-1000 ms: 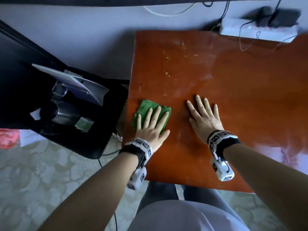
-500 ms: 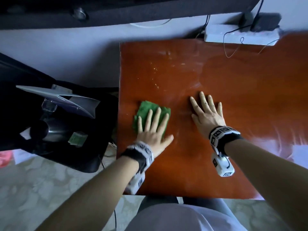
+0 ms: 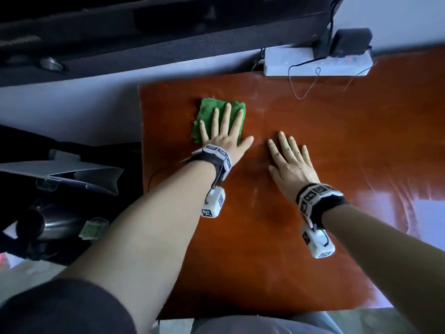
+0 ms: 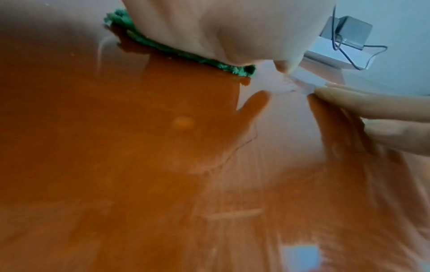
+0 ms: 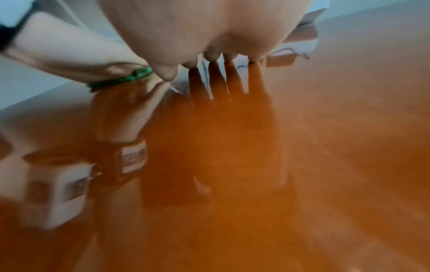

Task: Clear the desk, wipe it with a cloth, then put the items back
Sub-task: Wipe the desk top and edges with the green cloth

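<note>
Left hand lies flat, fingers straight and spread, pressing the rumpled green terry cloth, which now sits farther up the glossy reddish-brown wooden desk than one second ago. Right hand stays flat, fingers extended, just beside the left thumb.

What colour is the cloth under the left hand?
Green; the cloth under the left hand shows best in the head view.

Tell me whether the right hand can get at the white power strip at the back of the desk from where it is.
Probably yes. The right hand lies flat on the desk, and bare desktop runs from its fingertips to the power strip, apart from a thin cable.
</note>
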A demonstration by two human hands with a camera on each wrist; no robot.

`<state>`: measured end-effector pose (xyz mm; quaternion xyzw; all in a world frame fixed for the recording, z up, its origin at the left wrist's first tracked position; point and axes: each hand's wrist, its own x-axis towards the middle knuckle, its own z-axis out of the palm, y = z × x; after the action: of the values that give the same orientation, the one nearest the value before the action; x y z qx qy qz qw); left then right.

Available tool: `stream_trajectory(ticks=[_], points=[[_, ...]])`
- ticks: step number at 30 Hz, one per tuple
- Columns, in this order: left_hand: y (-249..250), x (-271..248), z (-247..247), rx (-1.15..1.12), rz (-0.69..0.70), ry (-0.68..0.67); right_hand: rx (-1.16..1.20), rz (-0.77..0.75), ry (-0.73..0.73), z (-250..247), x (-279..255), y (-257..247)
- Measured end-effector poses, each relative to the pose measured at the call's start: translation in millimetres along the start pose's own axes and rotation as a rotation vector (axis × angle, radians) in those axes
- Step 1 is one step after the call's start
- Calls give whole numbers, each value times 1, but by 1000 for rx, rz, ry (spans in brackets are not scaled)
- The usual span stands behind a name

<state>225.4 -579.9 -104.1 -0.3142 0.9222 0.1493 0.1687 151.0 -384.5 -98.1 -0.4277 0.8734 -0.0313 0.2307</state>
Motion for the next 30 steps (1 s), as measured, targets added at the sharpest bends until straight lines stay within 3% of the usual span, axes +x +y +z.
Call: stream_trajectory(ticks=[5, 10, 14, 18, 21, 25, 30], points=[[-4, -45, 18, 96, 120, -19, -37, -44, 29, -3, -1, 27], [12, -106, 46, 198, 249, -128, -33, -43, 30, -2, 4, 26], [23, -77, 40, 189, 248, -66, -31, -56, 27, -2, 10, 30], [51, 12, 8, 69, 153, 8, -20, -54, 17, -9, 18, 38], [67, 57, -11, -2, 63, 11, 14, 30, 24, -14, 28, 37], [69, 43, -7, -1, 51, 24, 51, 162, 61, -24, 41, 38], [66, -16, 16, 113, 166, 25, 39, 166, 77, -28, 46, 39]])
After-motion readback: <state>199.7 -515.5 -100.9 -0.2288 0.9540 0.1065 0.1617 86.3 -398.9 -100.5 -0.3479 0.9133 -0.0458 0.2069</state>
